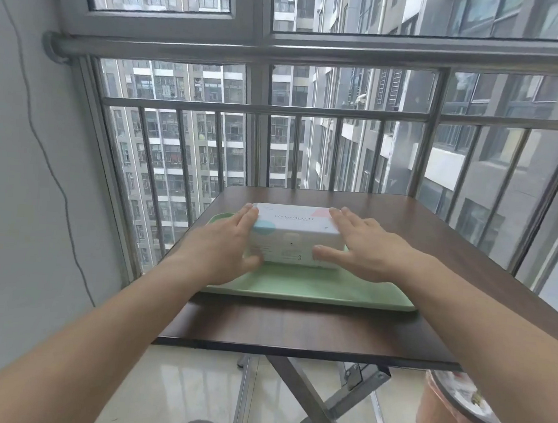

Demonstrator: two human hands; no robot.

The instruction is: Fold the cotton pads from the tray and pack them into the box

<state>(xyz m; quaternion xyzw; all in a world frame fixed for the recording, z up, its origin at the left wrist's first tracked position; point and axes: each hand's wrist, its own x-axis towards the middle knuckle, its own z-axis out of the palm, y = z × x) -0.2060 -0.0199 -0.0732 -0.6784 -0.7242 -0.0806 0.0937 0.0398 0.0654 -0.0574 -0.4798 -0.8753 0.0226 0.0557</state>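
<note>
A white box (294, 234) with pale blue and pink spots stands on a light green tray (315, 286) on the dark wooden table (295, 326). My left hand (232, 241) lies flat against the box's left end, fingers straight, thumb at the front lower corner. My right hand (361, 248) presses its right end with straight fingers, and its thumb lies across the front face. The box is closed. No loose cotton pads show on the tray.
The small folding table stands against a metal window railing (279, 111), with a grey wall on the left. A pink round container (455, 415) sits on the tiled floor at the lower right, beside the table's crossed legs (309, 400).
</note>
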